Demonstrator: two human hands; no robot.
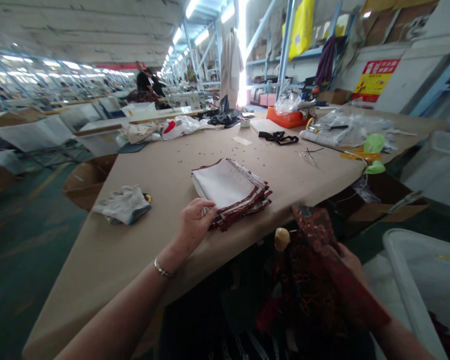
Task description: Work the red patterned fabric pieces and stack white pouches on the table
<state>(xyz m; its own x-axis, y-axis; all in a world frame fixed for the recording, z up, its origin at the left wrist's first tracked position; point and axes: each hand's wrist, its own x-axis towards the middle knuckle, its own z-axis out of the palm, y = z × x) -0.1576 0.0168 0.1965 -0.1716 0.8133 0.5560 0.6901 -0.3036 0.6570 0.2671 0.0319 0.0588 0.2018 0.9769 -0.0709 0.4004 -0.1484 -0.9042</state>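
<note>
A stack of white fabric pieces (225,185) with dark red edges lies near the front edge of the table. My left hand (197,217) is closed at the stack's near left corner, thumb and fingers pinching the fabric there. Off the table's front edge, my right hand (350,260) grips a dark red patterned cloth (318,235), which partly hides its fingers. More dark red cloth hangs below it over my lap, and a pale rounded knob (282,239) shows beside it.
White work gloves (125,204) lie on the brown table (165,180) at left. Toward the back are a black strap (279,137), an orange tray (288,118) and clear plastic bags (352,125). A white bin (397,265) stands at right, and a cardboard box (88,180) at left.
</note>
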